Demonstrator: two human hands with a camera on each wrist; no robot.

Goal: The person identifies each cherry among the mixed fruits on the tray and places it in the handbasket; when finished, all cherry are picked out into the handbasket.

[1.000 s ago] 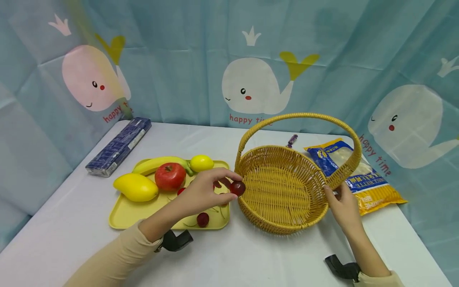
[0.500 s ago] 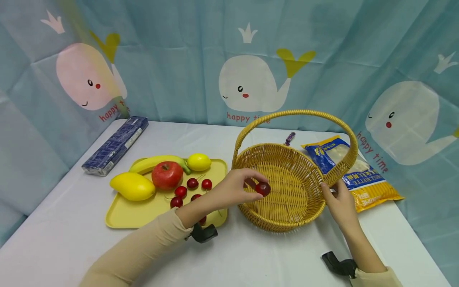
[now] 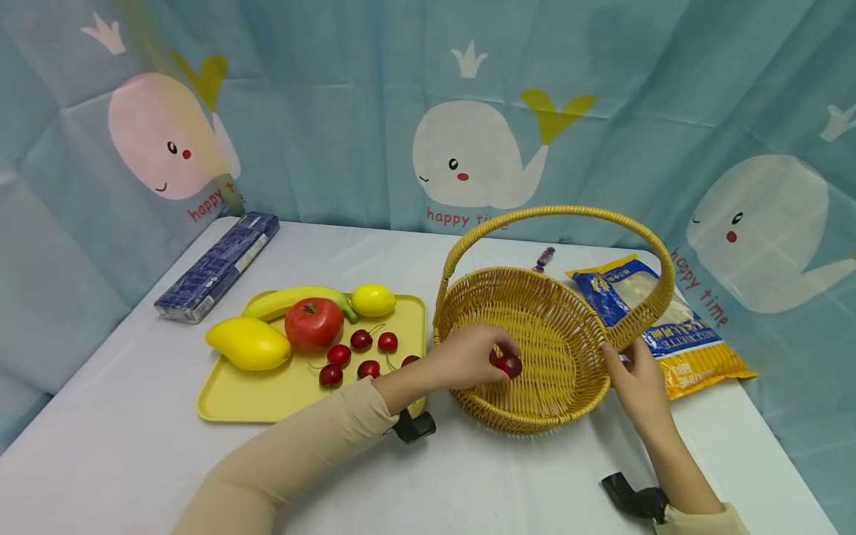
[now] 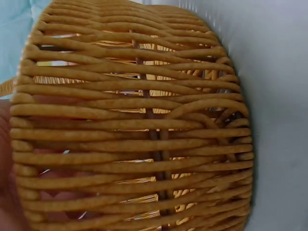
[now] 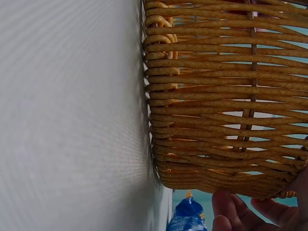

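A round, dark red fruit (image 3: pixel 510 365) is pinched between the thumb and fingers of the left hand (image 3: pixel 478 357), inside the wicker basket (image 3: pixel 524 423) near its middle; whether the woven floor is touched, or a second fruit is tucked behind, cannot be told. At three o'clock, by the handle's foot, the rim is gripped by the right hand (image 3: pixel 640 383). For good control, the fruit would best be kept low and any easing of the pinch made gently, since so smooth and round a body may roll on ridged weave. Light pressure should suffice; the rim is best held steady and the left wrist kept off the edge at eight o'clock. Slim golden strands are woven into a shallow bowl, spanned by a tall wrapped hoop. At nine o'clock, glossy cherries (image 3: pixel 331 376), a rounded apple (image 3: pixel 313 325) and a curved banana (image 3: pixel 287 300) are borne by a smooth yellow tray (image 3: pixel 261 401); at three o'clock, a crinkled plastic bag (image 3: pixel 695 349) is seen
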